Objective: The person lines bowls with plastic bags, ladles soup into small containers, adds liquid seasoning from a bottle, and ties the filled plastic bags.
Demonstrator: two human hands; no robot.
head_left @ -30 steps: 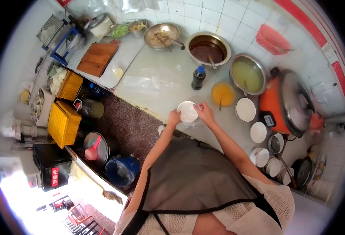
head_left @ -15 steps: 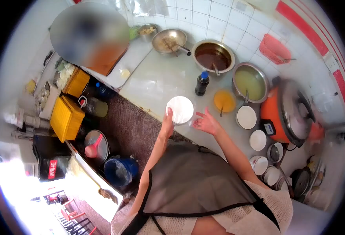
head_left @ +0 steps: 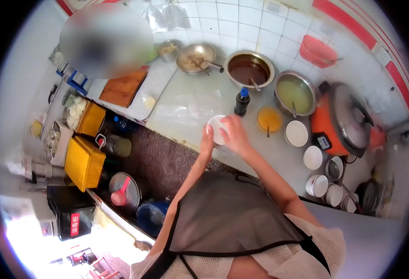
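My left hand (head_left: 207, 141) grips the left rim of a white bowl (head_left: 217, 129) above the counter's front edge. Over the bowl's right side lies my right hand (head_left: 235, 133), its fingers bent together at the rim; whether they pinch anything thin is too blurred to tell. Just behind stands a dark bottle with a blue cap (head_left: 242, 101). To the right are a bowl of orange liquid with a spoon (head_left: 268, 119) and a white bowl (head_left: 296, 133).
Basins of dark sauce (head_left: 248, 69) and pale green liquid (head_left: 295, 93) stand at the back, beside a wok (head_left: 195, 58). An orange cooker (head_left: 327, 125) and stacked bowls (head_left: 317, 185) are at right. A cutting board (head_left: 123, 88) lies at left.
My right hand was off the bowl half a second ago and is now back at its right side. The view has shifted somewhat.
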